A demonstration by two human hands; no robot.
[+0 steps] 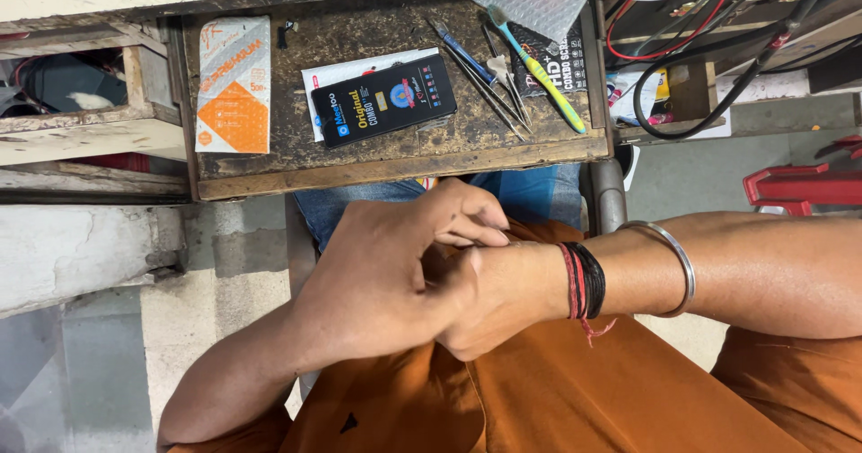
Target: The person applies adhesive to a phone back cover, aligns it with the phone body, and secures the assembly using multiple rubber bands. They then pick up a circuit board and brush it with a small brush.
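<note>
From the head camera I am looking down at my own two hands, which are meeting in my lap over the orange cloth (539,390) of my clothing, below the near edge of the worn wooden tabletop (395,161). My left hand (377,278) is lying across and over my right hand (498,296), its fingers (471,219) curling narrow and pressing down on the back of the right one near the wrist; whether they are pinching anything small there I cannot tell. My right hand is mostly hidden beneath the left, so I cannot tell how its fingers are standing, and I am seeing nothing held in it. Just beside the contact, on my right wrist, the red and black thread bands (584,281) are sitting, and farther up the forearm the metal bangle (669,269) is circling the arm. So the left fingers are nearer the threads, which are lying to their right, wrapped crosswise to the forearm's long axis. Well apart from both hands, up on the tabletop, the black flat box (383,100) is lying aslant, with the orange and white packet (233,85) to its left and the tweezers (489,80) and the green and yellow toothbrush (539,71) to its right, all running diagonally.
</note>
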